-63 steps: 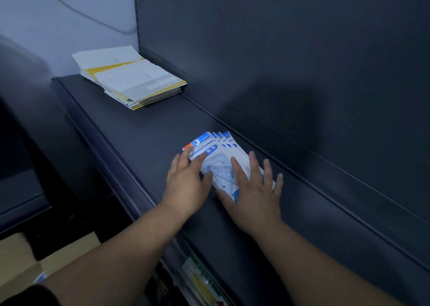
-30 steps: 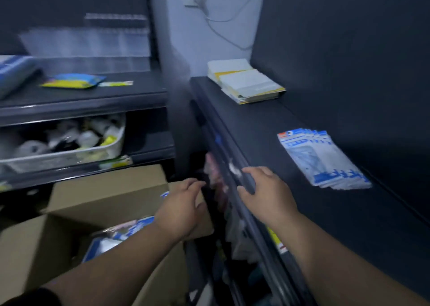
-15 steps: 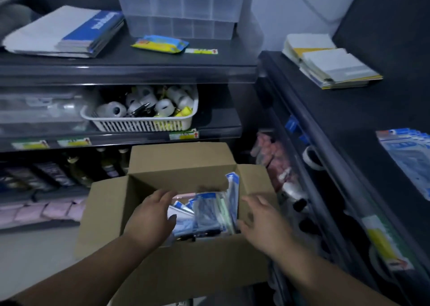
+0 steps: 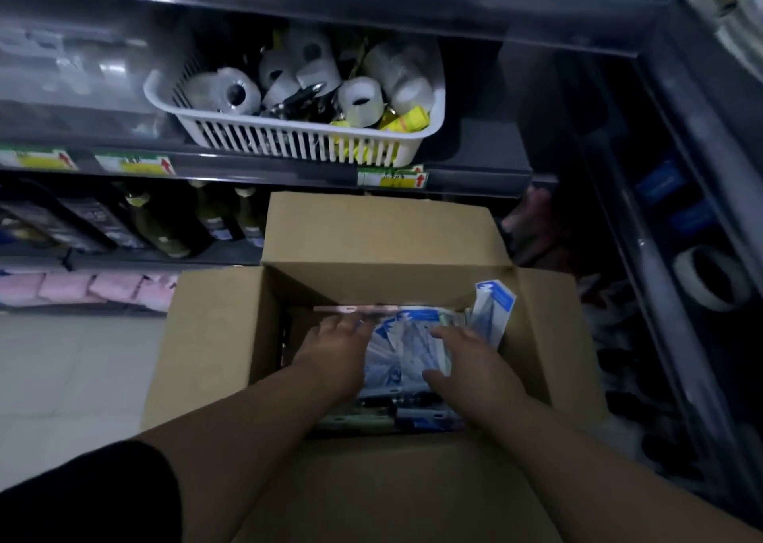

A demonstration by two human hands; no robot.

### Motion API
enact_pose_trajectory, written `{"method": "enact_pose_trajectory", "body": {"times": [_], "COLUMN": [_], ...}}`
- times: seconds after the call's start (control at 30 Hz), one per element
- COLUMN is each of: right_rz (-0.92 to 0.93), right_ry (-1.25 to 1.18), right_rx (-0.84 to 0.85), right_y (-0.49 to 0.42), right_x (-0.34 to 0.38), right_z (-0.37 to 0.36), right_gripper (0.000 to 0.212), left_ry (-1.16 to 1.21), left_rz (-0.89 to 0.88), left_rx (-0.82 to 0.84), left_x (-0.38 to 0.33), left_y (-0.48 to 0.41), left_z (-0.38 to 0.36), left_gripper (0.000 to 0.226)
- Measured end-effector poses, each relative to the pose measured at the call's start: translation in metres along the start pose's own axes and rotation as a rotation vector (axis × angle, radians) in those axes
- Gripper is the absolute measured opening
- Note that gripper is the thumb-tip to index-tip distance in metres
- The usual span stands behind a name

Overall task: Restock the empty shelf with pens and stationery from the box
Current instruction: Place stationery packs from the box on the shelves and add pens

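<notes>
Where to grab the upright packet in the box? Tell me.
Pinch the packet by its blue top end, from above: it stands on end by the right side of the box, higher than the flat packets, so both faces are free.

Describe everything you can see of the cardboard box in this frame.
The cardboard box is plain brown and open at the top, with its flaps folded outward. It sits low in front of the dark shelves, beside the pale floor; its base is hidden. Inside lie blue-and-white packets, one standing upright by the right wall, and dark pen-like items at the near side. The left hand and right hand reach in and rest on the packets.
</notes>
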State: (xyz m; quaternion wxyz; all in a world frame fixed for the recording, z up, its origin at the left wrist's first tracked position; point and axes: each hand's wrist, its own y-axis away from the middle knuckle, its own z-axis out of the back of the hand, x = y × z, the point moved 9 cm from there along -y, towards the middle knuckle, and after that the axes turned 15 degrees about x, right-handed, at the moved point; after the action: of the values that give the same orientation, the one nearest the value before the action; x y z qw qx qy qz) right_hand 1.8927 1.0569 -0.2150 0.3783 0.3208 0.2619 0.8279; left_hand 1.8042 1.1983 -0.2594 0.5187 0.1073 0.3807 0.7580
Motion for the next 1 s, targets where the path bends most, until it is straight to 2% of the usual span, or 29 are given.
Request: {"method": "enact_pose_trajectory", "body": {"times": [0.13,0.3,0.4,0.67,0.73,0.8,0.9,1.0], "right_rz": [-0.028,-0.041,-0.052,-0.096,-0.129,-0.137,-0.157,-0.172], "right_ry": [0.004,-0.038,-0.061,-0.11,-0.131,-0.141,-0.127,-0.052], "right_rx": [0.056,0.066,0.091,0.222,0.245,0.22,0.203,0.223], "right_y": [-0.012,-0.019,-0.023,-0.056,-0.066,-0.073,-0.08,-0.082], "right_x": [-0.013,-0.029,-0.034,-0.025,-0.026,-0.025,-0.023,-0.019], "right_z": [-0.01,-0.017,-0.022,-0.033,-0.038,-0.04,-0.045,-0.052], "right_gripper": [0.064,0.063,0.064,0.068,0.067,0.072,0.099,0.121], "left_ry": [-0.199,-0.27,-0.253,-0.124,-0.092,-0.061,0.008,0.118], "left_rz": [-0.049,-0.022,0.008,0.082,0.107,0.156,0.239,0.253], "left_rx": [0.101,0.17,0.187,0.368,0.349,0.251,0.085,0.022], "left_x": [-0.01,-0.001,0.003,0.006,0.008,0.016,0.033,0.042], "left_y": [-0.031,-0.046,-0.046,-0.033,-0.029,-0.025,-0.016,-0.013], "left_z": [-0.016,-0.031,-0.029,-0.04,-0.032,-0.016,0.007,0.015], "left_gripper": [0.069,0.054,0.054,0.047,0.046,0.041,0.042,0.038]}}
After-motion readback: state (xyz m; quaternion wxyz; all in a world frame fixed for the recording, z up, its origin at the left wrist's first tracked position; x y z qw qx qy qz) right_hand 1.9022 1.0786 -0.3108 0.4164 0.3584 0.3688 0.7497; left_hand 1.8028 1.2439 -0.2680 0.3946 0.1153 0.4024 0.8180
